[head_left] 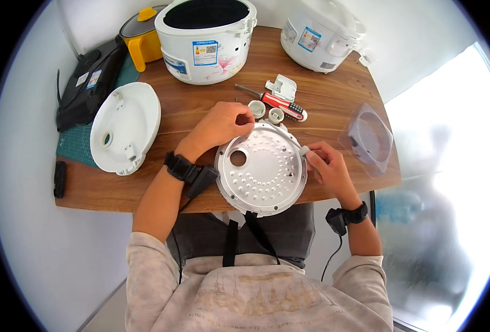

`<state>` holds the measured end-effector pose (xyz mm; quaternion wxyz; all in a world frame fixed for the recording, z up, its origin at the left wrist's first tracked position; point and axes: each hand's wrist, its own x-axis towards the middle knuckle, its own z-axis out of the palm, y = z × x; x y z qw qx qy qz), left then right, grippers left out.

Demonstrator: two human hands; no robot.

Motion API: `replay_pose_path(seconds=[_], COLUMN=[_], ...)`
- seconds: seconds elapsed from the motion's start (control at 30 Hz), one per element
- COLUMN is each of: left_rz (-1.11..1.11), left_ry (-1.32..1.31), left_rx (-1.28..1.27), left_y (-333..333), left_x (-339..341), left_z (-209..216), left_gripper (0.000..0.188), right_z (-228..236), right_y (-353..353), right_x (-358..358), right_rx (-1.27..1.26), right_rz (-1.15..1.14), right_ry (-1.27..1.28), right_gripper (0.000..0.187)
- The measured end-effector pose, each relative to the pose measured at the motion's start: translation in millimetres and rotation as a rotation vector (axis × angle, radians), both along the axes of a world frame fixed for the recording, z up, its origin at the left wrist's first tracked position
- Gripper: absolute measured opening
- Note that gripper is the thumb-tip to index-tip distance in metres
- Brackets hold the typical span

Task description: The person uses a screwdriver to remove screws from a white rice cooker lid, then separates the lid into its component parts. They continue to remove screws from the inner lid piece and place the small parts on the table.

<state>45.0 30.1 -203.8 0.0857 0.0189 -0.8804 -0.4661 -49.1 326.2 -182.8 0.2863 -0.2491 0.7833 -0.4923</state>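
Observation:
A round silver inner lid (264,169) of a rice cooker, dimpled and with one round hole, lies in front of me at the table's front edge. My left hand (223,124) is closed at its far left rim, and the fingertips hide whatever they pinch. At the right rim, my right hand (329,169) pinches a pale grey strip (290,138), which runs along the far right edge toward the left hand. Just beyond the lid are two small white round caps (256,108) and a red-and-black screwdriver (283,107).
A white bracket (282,87) lies past the screwdriver. Farther back stand a rice cooker body (201,61), another white cooker (319,41) and a yellow pot (142,47). Left are a white outer lid (126,124) and a black appliance (84,83); right, a clear plastic piece (371,138).

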Motion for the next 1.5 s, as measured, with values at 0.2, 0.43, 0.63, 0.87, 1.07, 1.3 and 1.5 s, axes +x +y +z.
replay_pose_path(seconds=[0.2, 0.43, 0.63, 0.87, 1.07, 1.3, 1.5], left_rz=[-0.048, -0.042, -0.014, -0.018, -0.093, -0.143, -0.122], left_ry=[-0.058, -0.231, -0.163, -0.027, -0.029, -0.099, -0.114], left_rx=[-0.134, -0.243, -0.314, -0.404, -0.437, -0.353, -0.53], left_y=[-5.0, -5.6, -0.1, 10.5, 15.4, 12.4, 15.2], left_x=[-11.0, -20.9, -20.5, -18.9, -21.8, -28.1, -26.4], left_z=[9.7, 20.7, 19.6, 18.3, 31.3, 36.1, 32.9], left_gripper=[0.018, 0.022, 0.018, 0.007, 0.009, 0.018, 0.021], right_z=[-10.2, -10.3, -8.3, -10.5, -22.6, -22.2, -26.2], right_y=[1.5, -0.1, -0.7, 0.6, 4.1, 2.3, -4.9], right_x=[5.4, 4.4, 7.2, 8.1, 1.2, 22.0, 32.0], right_rx=[-0.08, -0.064, -0.065, -0.112, -0.3, -0.437, -0.493], right_rz=[-0.034, -0.017, -0.005, 0.017, -0.043, -0.15, -0.114], right_ry=[-0.022, -0.031, 0.0, -0.033, -0.092, -0.244, -0.301], right_gripper=[0.021, 0.023, 0.023, 0.024, 0.023, 0.028, 0.03])
